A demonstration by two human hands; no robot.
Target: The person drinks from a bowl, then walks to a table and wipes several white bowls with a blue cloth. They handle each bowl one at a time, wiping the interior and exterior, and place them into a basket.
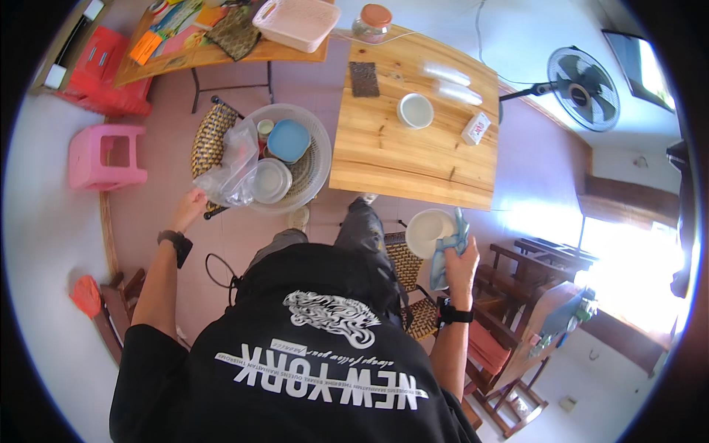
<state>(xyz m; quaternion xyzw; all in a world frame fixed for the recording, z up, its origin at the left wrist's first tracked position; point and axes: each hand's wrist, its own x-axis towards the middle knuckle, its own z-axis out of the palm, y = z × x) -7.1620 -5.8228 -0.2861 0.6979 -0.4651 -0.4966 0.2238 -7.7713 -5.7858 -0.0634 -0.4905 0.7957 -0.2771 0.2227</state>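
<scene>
My left hand (191,208) grips the edge of a clear plastic bag (232,169), which lies over the left rim of a white plastic basket (318,160). Inside the basket are a blue square lid or container (288,140), round clear containers (272,181) and a small cup (265,127). My right hand (463,257) holds a light blue cloth (440,260) beside a white bowl (426,231); whether the fingers also touch the bowl cannot be told. Another white bowl (415,111) stands on the wooden table (410,166).
The table also bears a small box (476,129), clear plastic sleeves (457,83), a dark mat (364,79) and a red-lidded jar (372,23). A pink basket (296,25) sits on the other table. Around are woven chairs (212,138), a pink stool (108,156) and a fan (583,88).
</scene>
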